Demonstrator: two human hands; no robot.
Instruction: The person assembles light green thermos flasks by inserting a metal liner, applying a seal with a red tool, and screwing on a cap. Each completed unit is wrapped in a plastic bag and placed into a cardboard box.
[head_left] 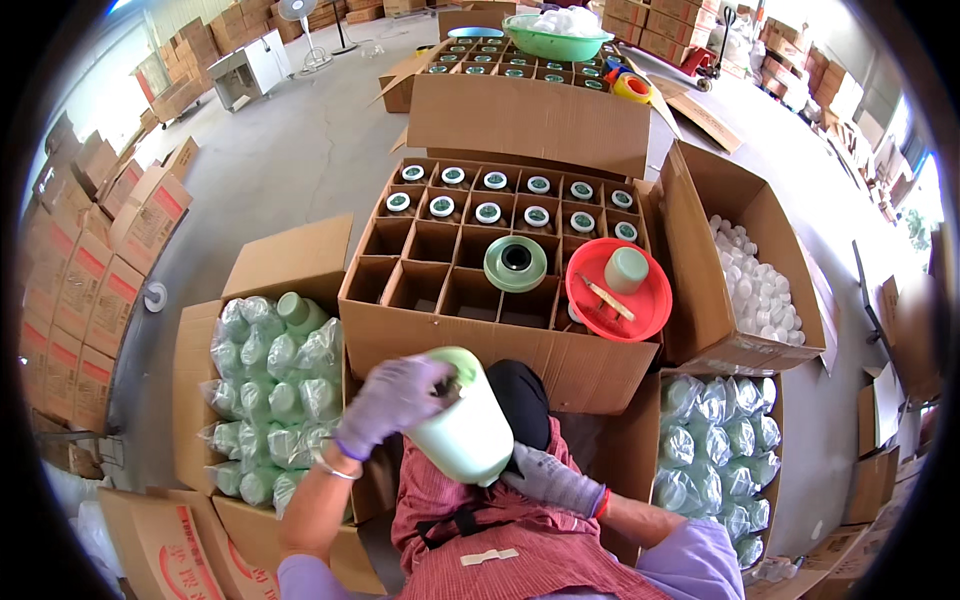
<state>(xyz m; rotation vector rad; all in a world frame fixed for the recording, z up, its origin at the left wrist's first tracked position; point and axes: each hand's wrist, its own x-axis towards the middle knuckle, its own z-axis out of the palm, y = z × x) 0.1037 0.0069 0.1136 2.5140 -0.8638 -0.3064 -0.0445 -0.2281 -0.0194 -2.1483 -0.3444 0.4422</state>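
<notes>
One smooth, pale green, rounded cylindrical container is held tilted.

The divided carton serves as the worktop; across its cardboard dividers rest a red basin, at the near right, and a mint-green round piece with a black centre, left of it; white-lidded jars stand in the two far rows of cells; the grey floor carries a standing fan, a white cabinet and stacked cartons.

red lettering stands on brown cartons at left
</notes>
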